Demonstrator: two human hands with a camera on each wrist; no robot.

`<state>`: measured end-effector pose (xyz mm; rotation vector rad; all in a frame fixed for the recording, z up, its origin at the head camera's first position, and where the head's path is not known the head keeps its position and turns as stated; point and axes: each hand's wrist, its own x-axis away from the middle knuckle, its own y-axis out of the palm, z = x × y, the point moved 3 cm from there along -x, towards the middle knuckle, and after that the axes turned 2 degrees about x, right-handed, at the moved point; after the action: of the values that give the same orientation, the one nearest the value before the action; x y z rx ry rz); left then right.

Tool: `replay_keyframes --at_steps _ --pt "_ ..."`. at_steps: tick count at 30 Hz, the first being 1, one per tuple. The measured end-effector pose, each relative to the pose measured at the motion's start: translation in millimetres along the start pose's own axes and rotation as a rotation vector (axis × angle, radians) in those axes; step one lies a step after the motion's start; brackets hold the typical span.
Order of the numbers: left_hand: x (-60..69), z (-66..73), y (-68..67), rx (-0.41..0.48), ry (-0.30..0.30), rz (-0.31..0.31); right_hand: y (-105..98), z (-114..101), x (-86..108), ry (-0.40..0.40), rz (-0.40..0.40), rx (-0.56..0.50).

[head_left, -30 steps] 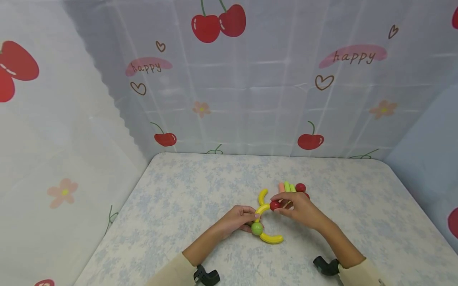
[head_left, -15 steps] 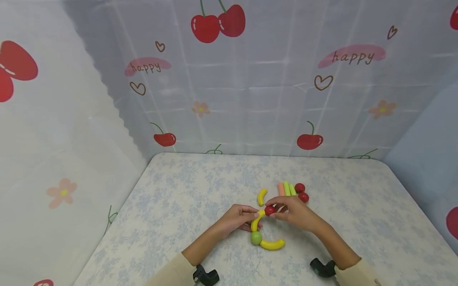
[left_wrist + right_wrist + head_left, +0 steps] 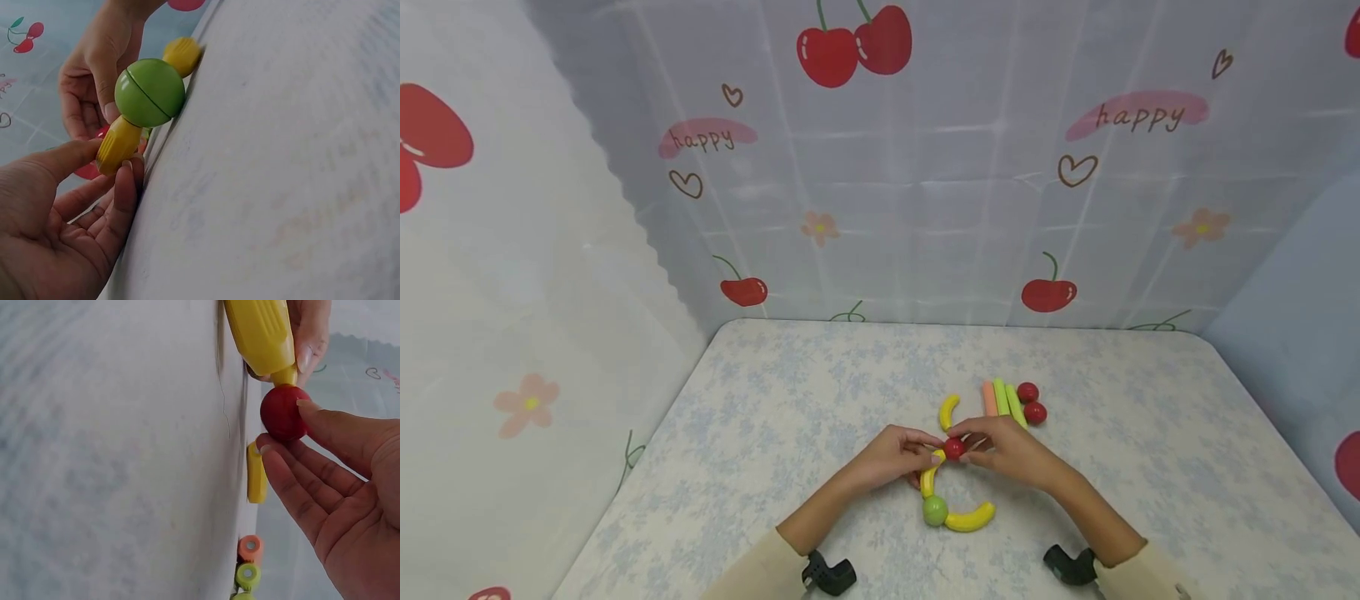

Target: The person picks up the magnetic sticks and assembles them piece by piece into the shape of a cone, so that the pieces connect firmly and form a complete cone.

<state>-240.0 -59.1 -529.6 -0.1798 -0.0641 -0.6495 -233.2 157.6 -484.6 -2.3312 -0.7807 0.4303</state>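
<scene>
My left hand [image 3: 883, 460] pinches a yellow curved rod [image 3: 928, 481] between thumb and fingers. A green ball [image 3: 935, 511] joins that rod's near end to a second yellow curved rod [image 3: 972, 518]. With thumb and fingertips, my right hand [image 3: 1011, 450] holds a red ball [image 3: 954, 448] at the rod's far end. In the right wrist view this red ball [image 3: 284, 414] touches the tip of a yellow rod [image 3: 262, 337]. The left wrist view shows a seam round the green ball [image 3: 150, 92]; the red ball is mostly hidden there.
Just beyond the hands, a loose yellow curved rod [image 3: 949, 412] lies on the table [image 3: 805, 375]. To its right are a pink stick [image 3: 990, 398], two light green sticks [image 3: 1002, 397] and two red balls [image 3: 1034, 412]. A printed curtain [image 3: 925, 208] hangs behind the table.
Both hands have brought the joined rods and balls a little left and nearer to me. As the right hand moved left, the red balls and sticks behind it came more into sight.
</scene>
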Motion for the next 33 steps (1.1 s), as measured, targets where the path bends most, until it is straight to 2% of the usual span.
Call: replay_keyframes --at_steps 4,8,13,17,23,33 --pt "0.3 0.3 1.8 -0.04 0.002 0.008 3 0 -0.1 0.002 -0.013 -0.008" --pt "1.7 0.2 1.0 -0.046 -0.027 0.005 0 -2 1.8 0.033 -0.01 0.02" --pt "4.0 2.6 -4.4 -0.075 -0.056 0.001 -11 -7 3.7 0.09 0.048 0.097" --pt "4.8 6.1 -7.3 -0.102 -0.051 -0.008 -21 -9 1.7 0.066 0.078 0.132" --pt "5.9 6.6 -11.0 -0.113 -0.07 -0.026 -30 -10 -15.4 0.02 0.064 0.204" --pt "5.5 2.9 -16.4 -0.089 -0.089 -0.081 -29 -2 -52.2 0.048 -0.038 0.406"
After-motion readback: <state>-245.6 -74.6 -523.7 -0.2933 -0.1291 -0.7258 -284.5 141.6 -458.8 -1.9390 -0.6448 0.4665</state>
